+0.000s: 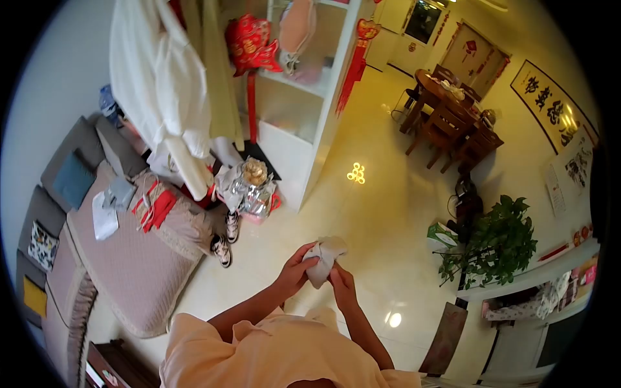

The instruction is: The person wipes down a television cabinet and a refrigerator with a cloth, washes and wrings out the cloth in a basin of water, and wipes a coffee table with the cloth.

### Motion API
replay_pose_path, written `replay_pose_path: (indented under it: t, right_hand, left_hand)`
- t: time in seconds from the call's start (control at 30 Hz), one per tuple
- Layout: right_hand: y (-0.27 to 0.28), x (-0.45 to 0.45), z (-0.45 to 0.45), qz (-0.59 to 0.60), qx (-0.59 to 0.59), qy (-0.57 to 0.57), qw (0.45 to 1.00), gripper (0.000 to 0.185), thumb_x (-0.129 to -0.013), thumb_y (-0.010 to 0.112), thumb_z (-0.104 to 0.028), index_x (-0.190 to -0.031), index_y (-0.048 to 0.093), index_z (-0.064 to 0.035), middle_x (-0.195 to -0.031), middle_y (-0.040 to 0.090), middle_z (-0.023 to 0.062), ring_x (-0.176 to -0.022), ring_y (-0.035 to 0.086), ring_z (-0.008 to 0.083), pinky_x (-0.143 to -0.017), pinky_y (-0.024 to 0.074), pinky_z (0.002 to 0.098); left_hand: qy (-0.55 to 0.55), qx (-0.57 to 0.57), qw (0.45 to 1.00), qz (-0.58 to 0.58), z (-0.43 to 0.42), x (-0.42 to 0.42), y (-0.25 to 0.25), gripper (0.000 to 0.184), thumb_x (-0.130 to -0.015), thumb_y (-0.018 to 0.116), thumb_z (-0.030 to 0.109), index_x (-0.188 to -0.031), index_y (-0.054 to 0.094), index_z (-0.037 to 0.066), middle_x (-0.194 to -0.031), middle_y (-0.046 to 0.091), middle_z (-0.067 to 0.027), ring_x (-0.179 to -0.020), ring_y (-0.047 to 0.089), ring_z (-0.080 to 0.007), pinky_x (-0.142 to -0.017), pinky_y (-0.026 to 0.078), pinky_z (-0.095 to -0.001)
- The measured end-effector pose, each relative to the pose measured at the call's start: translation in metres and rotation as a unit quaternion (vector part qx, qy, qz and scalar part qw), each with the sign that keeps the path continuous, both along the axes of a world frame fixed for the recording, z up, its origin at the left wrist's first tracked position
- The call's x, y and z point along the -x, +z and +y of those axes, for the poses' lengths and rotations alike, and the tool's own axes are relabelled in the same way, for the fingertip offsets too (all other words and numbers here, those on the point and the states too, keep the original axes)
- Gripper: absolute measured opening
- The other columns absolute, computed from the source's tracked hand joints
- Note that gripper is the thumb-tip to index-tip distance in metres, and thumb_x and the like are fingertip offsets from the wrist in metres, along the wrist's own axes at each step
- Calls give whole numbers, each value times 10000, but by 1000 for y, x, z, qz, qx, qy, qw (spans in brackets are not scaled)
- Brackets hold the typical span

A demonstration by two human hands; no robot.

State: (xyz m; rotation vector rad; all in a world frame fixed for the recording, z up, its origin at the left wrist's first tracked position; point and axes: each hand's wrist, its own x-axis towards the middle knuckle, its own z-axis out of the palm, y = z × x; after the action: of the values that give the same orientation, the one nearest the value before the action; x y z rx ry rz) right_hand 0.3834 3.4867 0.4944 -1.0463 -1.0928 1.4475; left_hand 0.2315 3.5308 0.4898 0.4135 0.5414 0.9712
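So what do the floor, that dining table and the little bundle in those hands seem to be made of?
Floor: probably polished tile or stone, glossy enough to mirror the lights.
Dining table: likely wood with a dark stain, judging by its brown colour.
Pale bundle: soft, matte fabric, bunching into folds; which fibre, I can't tell.

Got a shiny cream tile floor point(381, 213) here, ceiling light bouncing off it; mauve-covered sofa point(129, 258) on the left by a bluish-grey wall point(58, 71); dark wood dining table point(436, 87) and chairs point(446, 123) at the far end; framed calligraphy point(550, 103) on the right wall, leafy plant point(501, 239) below.
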Motion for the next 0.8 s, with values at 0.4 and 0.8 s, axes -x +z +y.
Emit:
replay_pose_path:
  t: [0.4,0.8]
  right_hand:
    - [9,-161,224,-22,-40,-38,998,249,-944,454,-174,-1045,600,0,-1040,632,95,-881,623,158,-700,483,252]
    - [-3,-348,449,-35,15,3,999,265,-946,455,-212,-947,605,6,-924,655,106,-743,616,152,-726,486,296]
  left_hand:
    - [322,-333,835,297,262,-98,67,374,-847,572,34,-1212,493,25,-1180,543,-71,-1075,499,-152,-944,377,-281]
    - [385,-509,204,742,534,-134,141,428,-624,529,-60,-1036,599,33,-1171,585,-113,-979,553,-300,-835,462,-375]
